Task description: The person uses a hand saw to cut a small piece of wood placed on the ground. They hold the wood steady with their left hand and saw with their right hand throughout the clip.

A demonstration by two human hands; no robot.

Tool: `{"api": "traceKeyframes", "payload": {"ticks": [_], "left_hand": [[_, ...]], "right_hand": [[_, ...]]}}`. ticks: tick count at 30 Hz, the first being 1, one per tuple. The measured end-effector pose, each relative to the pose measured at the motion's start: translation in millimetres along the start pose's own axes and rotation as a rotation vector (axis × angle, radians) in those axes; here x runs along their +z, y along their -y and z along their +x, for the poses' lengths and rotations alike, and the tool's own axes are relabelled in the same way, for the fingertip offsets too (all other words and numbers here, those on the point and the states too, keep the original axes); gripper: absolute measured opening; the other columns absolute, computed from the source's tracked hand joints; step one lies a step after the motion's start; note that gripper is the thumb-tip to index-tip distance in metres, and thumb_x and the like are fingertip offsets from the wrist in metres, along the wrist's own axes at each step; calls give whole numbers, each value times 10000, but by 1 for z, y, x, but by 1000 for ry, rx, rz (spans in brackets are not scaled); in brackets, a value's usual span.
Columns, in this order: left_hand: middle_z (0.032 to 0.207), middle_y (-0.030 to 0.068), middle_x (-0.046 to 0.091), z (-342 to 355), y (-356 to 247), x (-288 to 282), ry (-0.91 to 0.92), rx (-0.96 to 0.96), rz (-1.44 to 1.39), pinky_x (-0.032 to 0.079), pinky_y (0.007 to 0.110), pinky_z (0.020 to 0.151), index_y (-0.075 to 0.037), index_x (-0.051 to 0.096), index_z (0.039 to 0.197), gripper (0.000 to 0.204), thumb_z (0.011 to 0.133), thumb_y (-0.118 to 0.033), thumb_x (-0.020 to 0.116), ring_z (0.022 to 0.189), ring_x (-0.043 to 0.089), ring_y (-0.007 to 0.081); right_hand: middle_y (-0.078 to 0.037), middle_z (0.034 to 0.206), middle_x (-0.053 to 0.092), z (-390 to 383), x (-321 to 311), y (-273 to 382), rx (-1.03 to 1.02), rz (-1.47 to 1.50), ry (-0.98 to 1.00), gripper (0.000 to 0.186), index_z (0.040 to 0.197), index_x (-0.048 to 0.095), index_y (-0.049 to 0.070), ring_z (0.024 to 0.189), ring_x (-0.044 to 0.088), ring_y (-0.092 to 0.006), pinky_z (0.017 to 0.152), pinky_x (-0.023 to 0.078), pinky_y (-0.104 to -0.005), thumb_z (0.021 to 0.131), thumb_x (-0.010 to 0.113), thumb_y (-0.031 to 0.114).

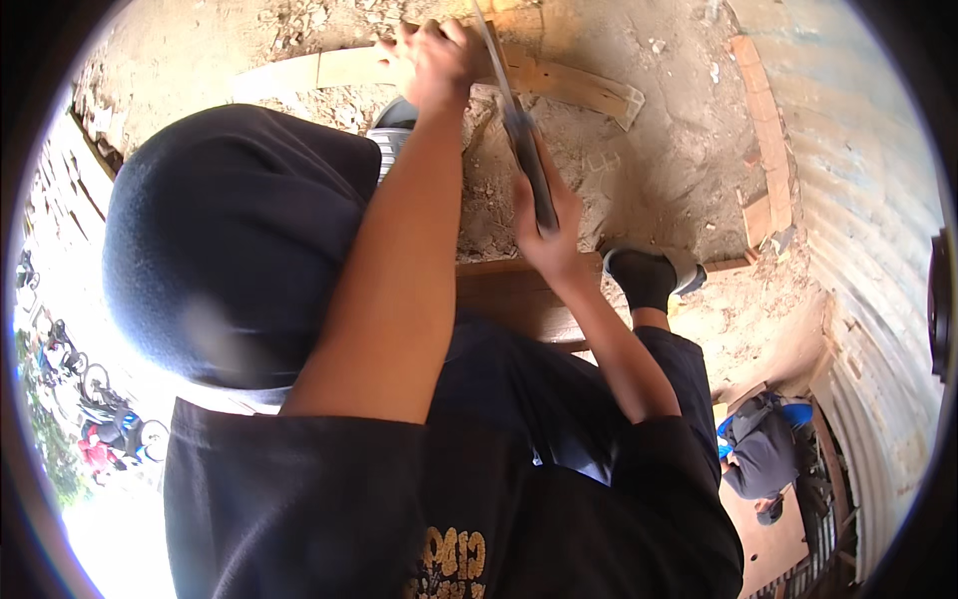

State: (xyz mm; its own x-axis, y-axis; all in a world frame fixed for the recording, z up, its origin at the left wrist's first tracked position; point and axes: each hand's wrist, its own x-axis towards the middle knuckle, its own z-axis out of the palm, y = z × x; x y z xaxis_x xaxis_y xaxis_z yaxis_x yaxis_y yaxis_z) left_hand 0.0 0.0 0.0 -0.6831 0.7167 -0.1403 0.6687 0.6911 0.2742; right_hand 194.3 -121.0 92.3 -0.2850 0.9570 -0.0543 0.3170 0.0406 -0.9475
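Note:
My left hand [436, 62] is on a pale wooden board [569, 84] that lies across the dirt, its fingers bent over the wood as if holding it down. The closed fingers of my right hand [551, 228] grip the dark handle of a long, thin-bladed tool [518, 125]. Its blade points up and away and crosses the board just right of my left hand. Seen nearly edge-on and blurred, the blade does not show whether it is a saw or a knife.
Under my legs is a brown wooden plank [514, 285]. My shoe [644, 275] rests on the dirt at right. Wood strips [763, 130] edge the ground before a corrugated metal wall [878, 220]. Another person [763, 449] is at lower right; bicycles [95, 384] stand far left.

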Motion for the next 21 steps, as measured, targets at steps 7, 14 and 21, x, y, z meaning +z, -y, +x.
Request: {"api": "traceKeyframes", "payload": {"ticks": [7, 14, 21], "left_hand": [[1223, 207, 595, -6, -14, -10, -14, 4, -75, 312, 574, 1026, -109, 734, 1040, 486, 853, -403, 395, 1198, 446, 434], [1415, 187, 486, -8, -15, -2, 12, -42, -78, 222, 601, 1115, -167, 690, 1187, 523, 895, -450, 362, 1360, 332, 440], [1263, 219, 597, 0, 1, 9, 37, -13, -55, 249, 599, 1115, -82, 696, 1119, 503, 907, -443, 416, 1275, 419, 437]], "right_hand": [[-152, 808, 663, 71, 11, 41, 157, -31, 100, 495, 1380, 459, -36, 610, 665, -282, 601, 519, -343, 931, 573, 136], [-71, 708, 578, -4, -7, 22, 61, -25, 10, 453, 1385, 470, -35, 608, 535, -65, 552, 431, -241, 971, 533, 137], [-230, 860, 675, 29, 4, 24, 135, 16, 83, 521, 1379, 433, -70, 712, 696, -364, 630, 533, -387, 926, 571, 148]]}}
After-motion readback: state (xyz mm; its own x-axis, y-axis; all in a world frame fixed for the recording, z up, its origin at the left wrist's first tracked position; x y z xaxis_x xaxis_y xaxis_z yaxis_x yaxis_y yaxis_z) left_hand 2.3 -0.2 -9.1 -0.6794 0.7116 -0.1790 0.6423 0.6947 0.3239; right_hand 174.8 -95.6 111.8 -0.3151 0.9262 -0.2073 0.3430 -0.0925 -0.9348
